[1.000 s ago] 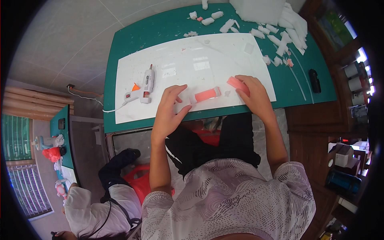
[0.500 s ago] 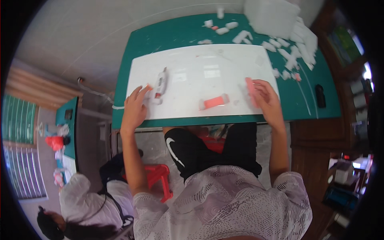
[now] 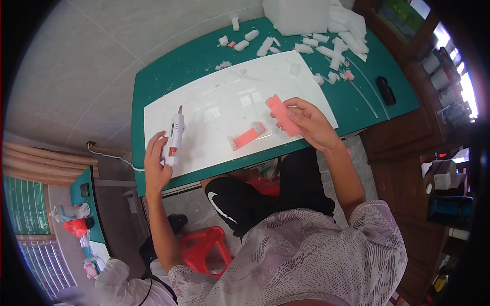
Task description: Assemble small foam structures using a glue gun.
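In my right hand [image 3: 311, 125] is a pink foam-like strip [image 3: 283, 115], pinched between thumb and fingers and raised at a slant over the white board [image 3: 214, 120]. My left hand [image 3: 158, 160] is at the board's left side, its fingers and thumb curled against a white hot glue gun [image 3: 176, 131] with an orange part near its lower end. The gun's nozzle points away from me. Between my hands a second pink strip [image 3: 247, 137] lies on the board, with a white block standing at each end.
White foam offcuts [image 3: 265, 47] and a large white foam block [image 3: 296, 15] occupy the far side of the green table [image 3: 168, 66]. Clear thin sticks [image 3: 365, 94] and a black object [image 3: 386, 91] lie at right. A red stool [image 3: 204, 250] and another person [image 3: 127, 280] are at lower left.
My left hand has closed in on the glue gun; the small orange bit at its fingertips no longer shows. My right hand has brought its pink strip inward and tilted it. The view has turned.
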`<action>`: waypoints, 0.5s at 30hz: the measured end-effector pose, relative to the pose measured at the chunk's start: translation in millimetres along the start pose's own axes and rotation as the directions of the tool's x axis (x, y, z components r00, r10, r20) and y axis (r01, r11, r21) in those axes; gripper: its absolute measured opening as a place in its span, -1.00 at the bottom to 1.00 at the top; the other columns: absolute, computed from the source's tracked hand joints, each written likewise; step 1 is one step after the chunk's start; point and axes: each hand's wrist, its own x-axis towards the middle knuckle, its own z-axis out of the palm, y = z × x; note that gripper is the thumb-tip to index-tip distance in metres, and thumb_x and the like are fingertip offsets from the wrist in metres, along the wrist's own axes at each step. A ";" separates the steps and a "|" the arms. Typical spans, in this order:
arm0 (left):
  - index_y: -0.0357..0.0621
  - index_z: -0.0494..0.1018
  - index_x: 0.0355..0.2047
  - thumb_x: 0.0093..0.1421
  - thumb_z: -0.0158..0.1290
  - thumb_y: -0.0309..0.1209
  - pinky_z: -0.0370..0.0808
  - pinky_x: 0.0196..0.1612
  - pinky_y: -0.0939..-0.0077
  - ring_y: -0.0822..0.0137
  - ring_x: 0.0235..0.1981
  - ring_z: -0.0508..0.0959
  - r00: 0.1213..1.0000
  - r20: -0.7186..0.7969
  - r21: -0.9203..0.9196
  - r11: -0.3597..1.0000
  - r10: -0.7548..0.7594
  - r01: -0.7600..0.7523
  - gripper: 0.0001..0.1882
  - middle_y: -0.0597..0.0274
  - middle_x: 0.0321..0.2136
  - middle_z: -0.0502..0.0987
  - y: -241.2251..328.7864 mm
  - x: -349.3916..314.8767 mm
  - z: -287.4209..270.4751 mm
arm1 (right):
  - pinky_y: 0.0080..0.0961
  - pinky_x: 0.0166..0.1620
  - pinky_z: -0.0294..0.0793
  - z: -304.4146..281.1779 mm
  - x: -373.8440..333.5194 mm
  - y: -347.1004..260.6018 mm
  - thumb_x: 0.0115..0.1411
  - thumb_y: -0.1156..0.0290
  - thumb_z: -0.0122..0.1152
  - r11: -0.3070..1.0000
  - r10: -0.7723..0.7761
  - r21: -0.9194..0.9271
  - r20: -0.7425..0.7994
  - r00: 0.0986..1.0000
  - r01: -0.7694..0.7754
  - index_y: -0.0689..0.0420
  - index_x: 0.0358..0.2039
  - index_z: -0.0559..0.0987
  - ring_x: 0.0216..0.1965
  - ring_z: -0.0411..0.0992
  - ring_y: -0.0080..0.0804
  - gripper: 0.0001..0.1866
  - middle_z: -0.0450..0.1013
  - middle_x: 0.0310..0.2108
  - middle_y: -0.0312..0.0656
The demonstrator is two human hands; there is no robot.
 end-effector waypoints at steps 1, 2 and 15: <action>-0.25 0.44 -0.11 0.02 0.04 -0.54 0.45 -0.14 0.24 0.03 -0.27 0.51 0.995 -0.080 -0.146 0.987 0.060 -0.071 -0.64 -0.05 -0.01 0.47 12.9 0.0 -3.0 | -0.61 -0.07 0.47 4.6 0.4 1.1 0.34 0.48 0.02 1.000 -0.010 -0.016 0.006 1.000 0.010 0.29 -0.01 0.39 -0.13 0.51 -0.46 -0.74 0.50 -0.13 -0.10; -0.26 0.45 -0.16 0.06 0.09 -0.44 0.45 -0.14 0.30 0.07 -0.25 0.53 0.993 -0.102 -0.174 0.982 0.061 -0.078 -0.69 -0.06 -0.09 0.53 30.9 -2.1 -8.8 | -0.61 -0.07 0.47 11.2 0.8 1.0 0.34 0.48 0.02 1.000 -0.002 -0.016 0.016 1.000 0.002 0.29 -0.01 0.39 -0.13 0.51 -0.46 -0.74 0.50 -0.13 -0.10; -0.29 0.43 -0.29 -0.10 0.19 -0.31 0.49 -0.26 0.32 0.05 -0.31 0.55 0.959 -0.015 -0.197 0.939 0.283 -0.280 -0.61 -0.04 -0.18 0.53 62.6 -6.6 -5.2 | -0.59 -0.04 0.42 49.0 5.0 22.8 0.30 0.47 0.07 0.988 -0.036 -0.144 0.172 0.984 0.061 0.27 0.00 0.40 -0.12 0.46 -0.53 -0.72 0.48 -0.12 -0.16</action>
